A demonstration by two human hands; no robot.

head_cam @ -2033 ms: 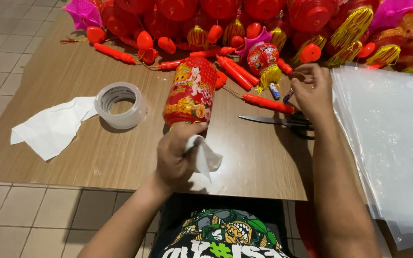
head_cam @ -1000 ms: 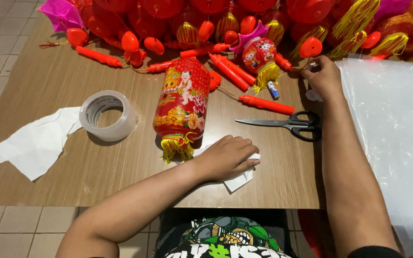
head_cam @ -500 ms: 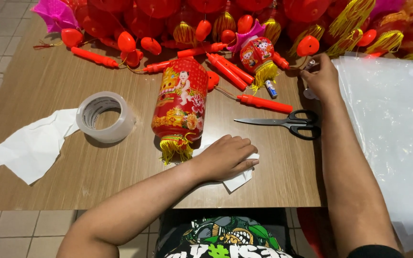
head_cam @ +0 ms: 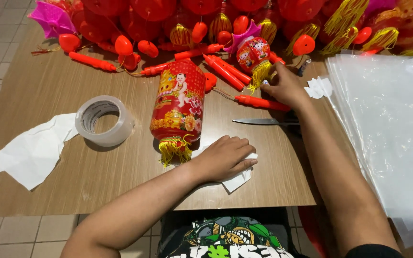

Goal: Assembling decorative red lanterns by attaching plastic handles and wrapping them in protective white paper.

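My left hand [head_cam: 223, 157] lies flat, palm down, on a small white paper piece [head_cam: 239, 180] near the table's front edge. It is just right of the yellow tassel of a red cylindrical lantern [head_cam: 178, 107] lying on its side. My right hand [head_cam: 285, 88] reaches to the back with curled fingertips at the tassel of a small red lantern [head_cam: 253, 51]. It lies over a red plastic stick [head_cam: 259, 102]. Whether it grips anything is hidden. Scissors [head_cam: 259, 122] lie below that wrist, handles covered by my forearm.
A clear tape roll [head_cam: 103, 119] and a crumpled white paper sheet [head_cam: 32, 153] lie on the left of the wooden table [head_cam: 96, 191]. Many red lanterns and sticks [head_cam: 168, 19] are piled along the back. A stack of clear plastic sheets [head_cam: 388, 129] covers the right side.
Two seconds ago my left hand held the white paper up by the lantern's tassel; now it presses it flat on the table. My right hand has slid left toward the small lantern.
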